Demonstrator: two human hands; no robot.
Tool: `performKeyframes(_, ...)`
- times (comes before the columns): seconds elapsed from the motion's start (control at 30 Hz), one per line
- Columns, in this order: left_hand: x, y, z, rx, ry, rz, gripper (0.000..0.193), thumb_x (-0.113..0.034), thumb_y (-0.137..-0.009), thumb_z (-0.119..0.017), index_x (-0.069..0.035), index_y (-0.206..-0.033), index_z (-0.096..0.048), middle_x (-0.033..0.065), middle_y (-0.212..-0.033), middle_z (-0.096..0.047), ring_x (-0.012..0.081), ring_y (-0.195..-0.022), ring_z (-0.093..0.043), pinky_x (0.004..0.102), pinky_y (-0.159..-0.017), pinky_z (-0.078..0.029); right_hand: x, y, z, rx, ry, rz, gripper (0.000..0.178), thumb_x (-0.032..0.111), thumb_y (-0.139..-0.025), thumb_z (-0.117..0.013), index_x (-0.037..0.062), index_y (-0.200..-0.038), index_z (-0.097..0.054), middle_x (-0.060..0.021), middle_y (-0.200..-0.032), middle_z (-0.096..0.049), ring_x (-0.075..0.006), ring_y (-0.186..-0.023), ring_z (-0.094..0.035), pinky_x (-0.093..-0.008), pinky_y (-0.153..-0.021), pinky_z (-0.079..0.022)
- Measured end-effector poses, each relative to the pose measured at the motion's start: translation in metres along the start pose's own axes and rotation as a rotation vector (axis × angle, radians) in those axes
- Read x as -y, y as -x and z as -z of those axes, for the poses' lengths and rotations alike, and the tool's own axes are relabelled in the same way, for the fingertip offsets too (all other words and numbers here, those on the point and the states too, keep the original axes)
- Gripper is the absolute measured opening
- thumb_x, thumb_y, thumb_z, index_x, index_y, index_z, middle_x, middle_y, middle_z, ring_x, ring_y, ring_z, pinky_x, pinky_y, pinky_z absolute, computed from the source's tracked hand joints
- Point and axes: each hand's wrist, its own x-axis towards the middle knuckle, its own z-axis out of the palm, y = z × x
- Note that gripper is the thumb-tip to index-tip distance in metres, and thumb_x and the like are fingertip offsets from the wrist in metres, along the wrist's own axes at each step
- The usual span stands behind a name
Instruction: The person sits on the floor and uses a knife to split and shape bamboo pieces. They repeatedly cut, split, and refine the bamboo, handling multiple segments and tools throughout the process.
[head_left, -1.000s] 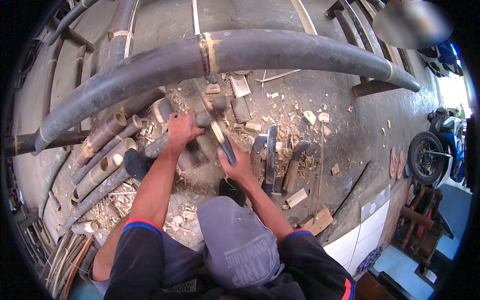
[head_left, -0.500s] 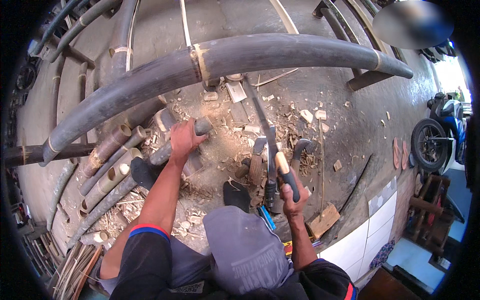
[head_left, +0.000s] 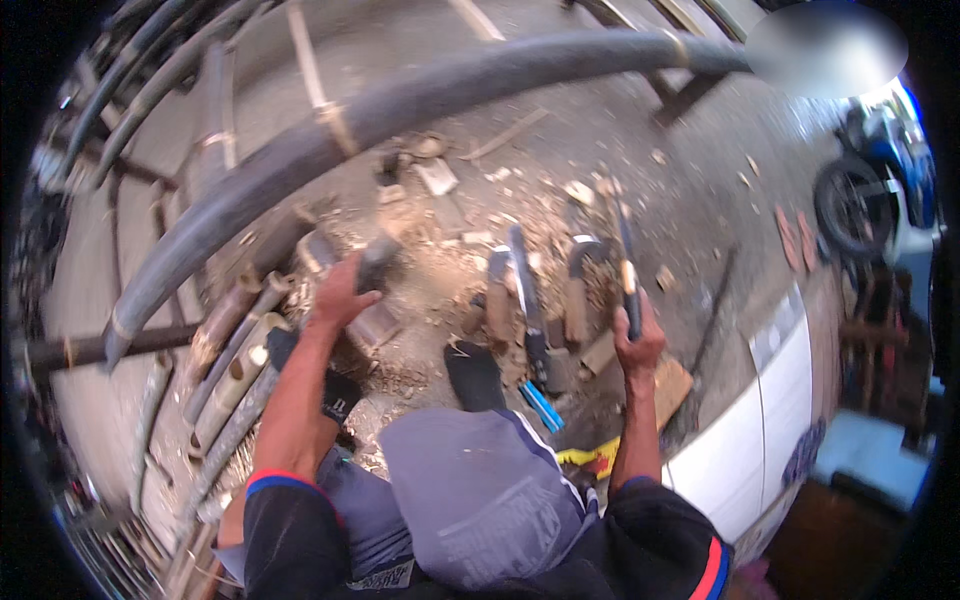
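My left hand [head_left: 338,290] is closed round a dark bamboo pole [head_left: 377,262] near its pale cut end. Off to the right, my right hand [head_left: 641,335] grips the handle of a hand saw [head_left: 626,255]; its thin blade points away from me, apart from the bamboo and smeared by motion. Between my hands, several tools lie among the shavings: a long blade with a black handle [head_left: 526,300], a curved knife with a wooden handle [head_left: 577,300], and another wooden handle [head_left: 498,312]. Pale sawdust [head_left: 440,270] covers the floor beyond the cut end.
A thick bamboo pole [head_left: 420,105] spans the space ahead above the floor. More bamboo lengths [head_left: 232,385] lie at left. My foot [head_left: 474,378] is near the tools, by a blue object [head_left: 541,407]. At right are a wood block [head_left: 672,388], white tiles [head_left: 745,400], sandals [head_left: 797,240] and a motorbike [head_left: 870,205].
My right hand has moved right and a little away from me with the saw, whose blade now stands farther from the bamboo. My left hand keeps its hold. The whole view has shifted.
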Motion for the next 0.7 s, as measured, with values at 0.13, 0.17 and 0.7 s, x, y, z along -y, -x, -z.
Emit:
performKeyframes(0.13, 0.011, 0.02, 0.028, 0.166, 0.048, 0.004, 0.076, -0.033, -0.085, -0.082, -0.009, -0.15, -0.05, 0.024, -0.142, -0.061, 0.0431, -0.132, -0.056, 0.0485, -0.11, -0.046, -0.026, 0.028, 0.009, 0.181, 0.222, -0.015, 0.074, 0.044, -0.087, -0.073, 0.0057, -0.147, -0.054, -0.0214, -0.105, -0.074, -0.0416, -0.089, -0.073, -0.0491, -0.076, -0.059)
performKeyframes(0.17, 0.023, 0.027, 0.037, 0.242, 0.066, 0.077, 0.075, -0.035, -0.087, -0.079, -0.012, -0.152, -0.05, 0.0245, -0.139, -0.063, 0.0427, -0.132, -0.057, 0.0482, -0.11, -0.046, -0.028, 0.034, 0.002, 0.237, 0.244, 0.006, 0.079, 0.046, -0.086, -0.074, 0.0056, -0.15, -0.05, -0.0211, -0.103, -0.073, -0.0412, -0.09, -0.072, -0.0506, -0.077, -0.058)
performKeyframes(0.7, 0.063, 0.212, 0.215, 0.366, -0.244, 0.306, 0.062, -0.035, -0.085, -0.076, -0.004, -0.137, -0.061, 0.0268, -0.127, -0.067, 0.0434, -0.118, -0.064, 0.0501, -0.102, -0.049, -0.127, 0.066, -0.003, 0.034, 0.522, -0.308, 0.039, 0.032, -0.092, -0.07, 0.0011, -0.114, -0.069, -0.0268, -0.109, -0.068, -0.0445, -0.102, -0.064, -0.0519, -0.09, -0.049)
